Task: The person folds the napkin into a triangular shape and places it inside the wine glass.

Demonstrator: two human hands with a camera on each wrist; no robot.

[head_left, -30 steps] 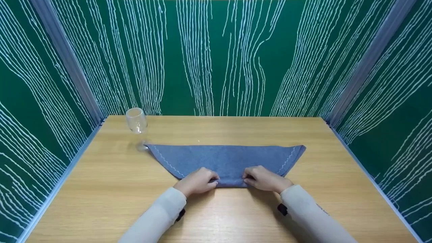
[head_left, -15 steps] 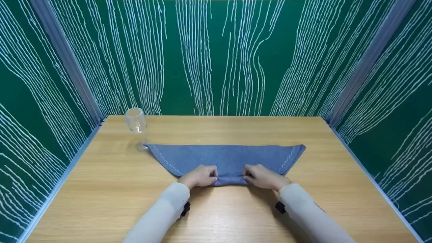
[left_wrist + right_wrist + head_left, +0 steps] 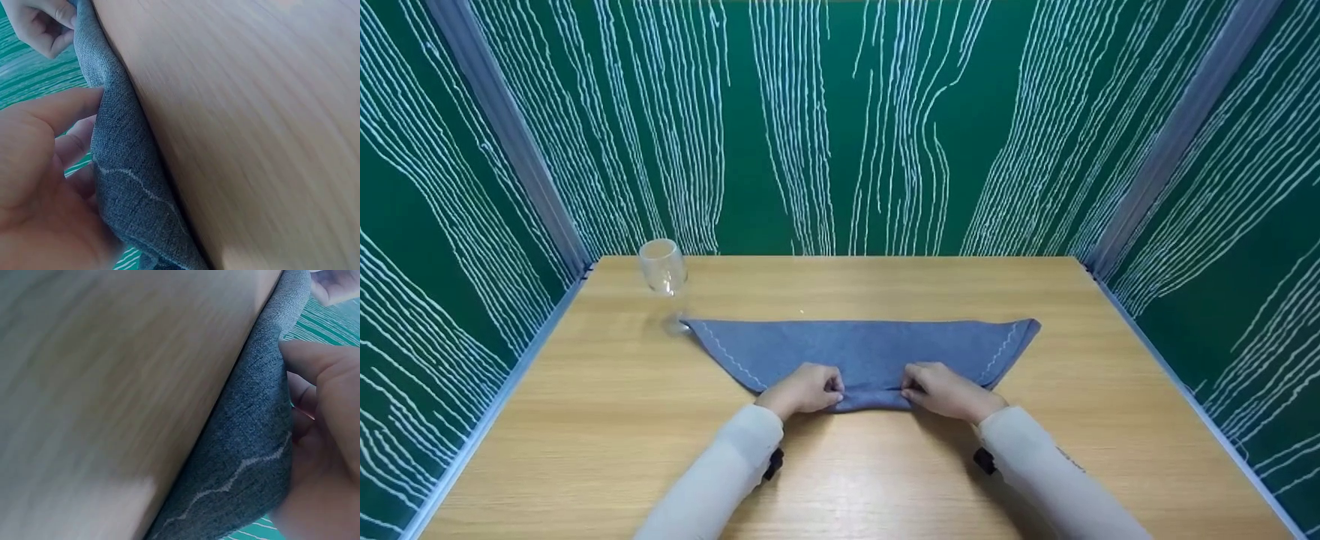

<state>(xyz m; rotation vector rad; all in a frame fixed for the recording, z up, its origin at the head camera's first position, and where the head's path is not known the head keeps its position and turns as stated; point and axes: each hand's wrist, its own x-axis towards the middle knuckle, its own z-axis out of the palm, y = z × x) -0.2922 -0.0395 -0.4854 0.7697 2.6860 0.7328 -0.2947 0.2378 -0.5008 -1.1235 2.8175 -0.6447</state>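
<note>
Left hand [image 3: 808, 388], right hand [image 3: 947, 391], both pinching rolled near edge of blue-grey, white-lined fabric cloth [image 3: 861, 352]! Long axis side to side, bulk beyond grip, hands equally near.

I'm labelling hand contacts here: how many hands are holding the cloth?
2. The left hand grips the blue-grey cloth at its near edge, left of the middle; the right hand grips that edge right of the middle.
</note>
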